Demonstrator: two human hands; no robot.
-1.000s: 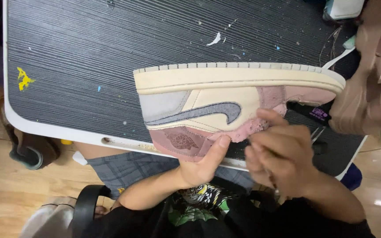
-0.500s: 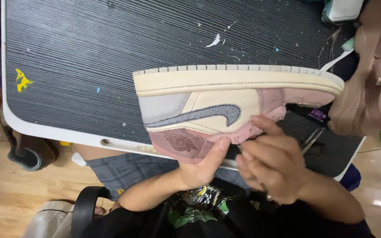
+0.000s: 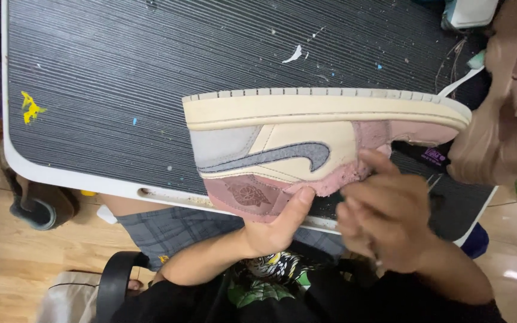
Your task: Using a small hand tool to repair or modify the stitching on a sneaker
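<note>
A high-top sneaker (image 3: 282, 143) with cream, grey and dusty-pink panels is held upside down over my lap, its cream sole facing away from me. My left hand (image 3: 273, 230) grips the pink ankle collar from below, thumb pressed on the side panel. My right hand (image 3: 387, 218) has its fingers curled at the shoe's opening near the laces; what they pinch is hidden.
A dark ribbed lap table (image 3: 151, 78) with a white rim and paint specks lies under the shoe. A pink bag (image 3: 510, 101) sits at the right edge, a white lace (image 3: 459, 84) beside it. A shoe (image 3: 34, 203) rests on the wooden floor at left.
The sneaker has stayed nearly in place. My right hand has shifted slightly left and its fingers have curled closer at the shoe's opening.
</note>
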